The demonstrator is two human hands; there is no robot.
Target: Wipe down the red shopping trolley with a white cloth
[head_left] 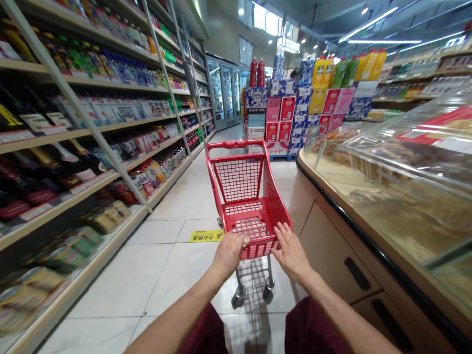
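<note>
A red plastic shopping cart (248,216) stands on the white tiled floor in front of me, its mesh basket bare inside. My left hand (230,250) is closed over the near rim, left of its middle, thumb along the edge. At the near right corner, my right hand (291,250) grips the rim with fingers over the top and the thumb lower on the outside. The cart's handle bar (236,144) is at the far end, away from me. Two near caster wheels (239,297) show below the basket.
Drink shelves (121,128) line the left side. Close on the right runs a wooden counter (332,246) with clear food covers (413,132). Ahead stand stacked drink cartons (280,118) and glass-door fridges (223,91). A yellow floor sticker (206,236) lies left of the cart.
</note>
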